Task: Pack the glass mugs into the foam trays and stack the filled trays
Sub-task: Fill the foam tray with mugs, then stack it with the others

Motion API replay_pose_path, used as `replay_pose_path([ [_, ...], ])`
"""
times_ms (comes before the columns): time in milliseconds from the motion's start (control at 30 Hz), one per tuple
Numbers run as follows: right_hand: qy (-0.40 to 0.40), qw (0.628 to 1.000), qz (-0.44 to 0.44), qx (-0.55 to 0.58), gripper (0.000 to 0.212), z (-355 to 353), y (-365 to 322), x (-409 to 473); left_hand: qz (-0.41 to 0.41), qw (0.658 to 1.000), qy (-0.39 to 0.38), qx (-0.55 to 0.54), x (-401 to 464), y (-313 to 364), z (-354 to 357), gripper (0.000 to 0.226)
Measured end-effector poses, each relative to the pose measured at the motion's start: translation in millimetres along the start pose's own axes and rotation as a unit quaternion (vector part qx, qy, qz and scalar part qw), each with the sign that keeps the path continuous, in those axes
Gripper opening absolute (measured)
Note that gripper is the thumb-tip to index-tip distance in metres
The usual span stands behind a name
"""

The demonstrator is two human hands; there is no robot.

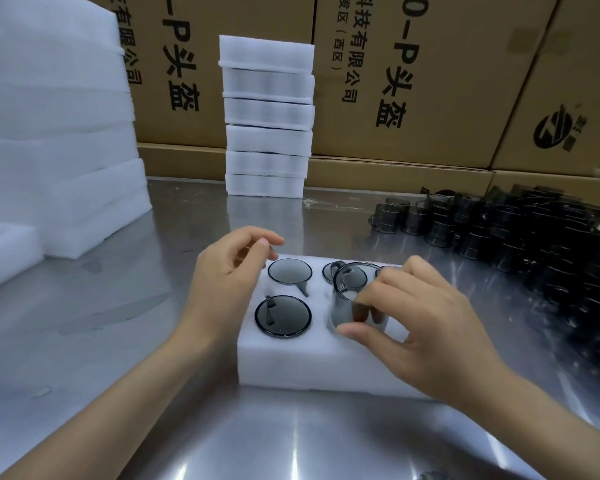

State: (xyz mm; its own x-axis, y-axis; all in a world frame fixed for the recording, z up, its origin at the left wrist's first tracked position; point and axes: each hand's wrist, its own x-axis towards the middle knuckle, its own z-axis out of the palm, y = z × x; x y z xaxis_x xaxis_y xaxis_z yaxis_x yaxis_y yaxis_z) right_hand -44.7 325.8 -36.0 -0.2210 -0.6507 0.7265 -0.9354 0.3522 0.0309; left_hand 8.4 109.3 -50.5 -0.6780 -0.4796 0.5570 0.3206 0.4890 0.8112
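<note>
A thick block of soft white foam tray (291, 362) lies near the front edge of a brushed steel table (118, 323), its top cut with round wells. Smoky grey glass mugs sit sunk in the wells: one in the front left well (283, 316), one behind it (290, 271) with its handle pointing forward, and another at the back (328, 271), partly hidden. The right hand (420, 323) pinches a further glass mug (352, 292) between thumb and curled fingers, holding it upright and partly down in the front middle well, handle turned to the back left. The left hand (229, 271) hovers over the tray's back left corner with fingers loosely curled, holding nothing. Toward the table's right edge stands a dense crowd of dark glass mugs (520, 233), stacked in layers. At the back edge, in the middle, rises a stack of filled trays (267, 116), faint grey shapes showing through the foam. A taller pile of plain foam slabs (56, 133) fills the back left corner. Brown cardboard cartons (430, 81) printed with black characters wall off the back.
</note>
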Motion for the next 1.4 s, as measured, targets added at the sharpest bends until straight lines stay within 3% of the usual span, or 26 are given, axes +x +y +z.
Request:
replay_pose_path([
  [133,-0.024,1.0,0.004,0.019,0.035,5,-6,-1,0.076,0.995,-0.042,0.041,-9,15,4,0.021],
  [367,-0.024,0.998,0.025,0.054,0.035,6,-8,-2,0.13,0.986,-0.073,0.073,-11,24,-1,0.017],
  [500,-0.035,0.995,0.053,0.081,0.031,2,-8,-3,0.203,0.965,-0.134,0.093,-18,32,-4,0.028],
  [633,0.012,0.99,0.098,0.1,0.027,-5,-5,-1,0.239,0.951,-0.153,0.12,-23,38,-8,0.032],
  [733,0.022,0.989,0.109,0.095,0.039,-8,0,-5,0.285,0.93,-0.17,0.16,-26,41,-9,0.033],
  [833,-0.025,0.993,0.099,0.068,0.051,-6,0,-10,0.322,0.906,-0.185,0.202,-29,43,-9,0.034],
  [1167,-0.129,0.99,0.041,-0.045,0.049,-4,-3,-19,0.299,0.885,-0.257,0.247,-35,36,-2,0.031],
  [1400,-0.134,0.987,0.026,-0.079,0.049,-3,-4,-20,0.294,0.884,-0.26,0.255,-39,33,0,0.029],
])
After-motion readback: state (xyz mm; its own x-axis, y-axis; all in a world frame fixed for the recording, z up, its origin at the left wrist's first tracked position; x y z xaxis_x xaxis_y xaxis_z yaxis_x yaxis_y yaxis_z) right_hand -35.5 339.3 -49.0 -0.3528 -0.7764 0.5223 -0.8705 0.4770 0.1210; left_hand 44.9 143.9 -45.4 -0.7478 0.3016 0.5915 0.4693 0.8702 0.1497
